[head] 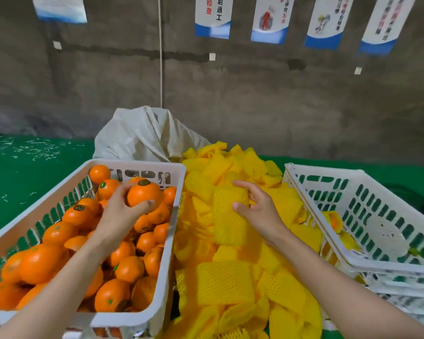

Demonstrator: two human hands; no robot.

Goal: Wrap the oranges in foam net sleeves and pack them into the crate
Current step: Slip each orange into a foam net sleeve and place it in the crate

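A white crate [142, 165] on the left is full of loose oranges. My left hand [119, 214] grips one orange [143, 193] at the top of that pile, thumb and fingers curled round it. In the middle lies a heap of yellow foam net sleeves [230, 277]. My right hand [258, 207] pinches one sleeve [227, 216] and holds it just above the heap. On the right stands a second white crate [311, 171], with a couple of wrapped oranges [335, 221] low along its left wall.
A tied white woven sack [142, 135] stands behind the sleeve heap. The floor is green [22, 172], with white scraps scattered at the left. The right crate sits stacked on another white crate [402, 287]. A grey wall with hanging posters closes the back.
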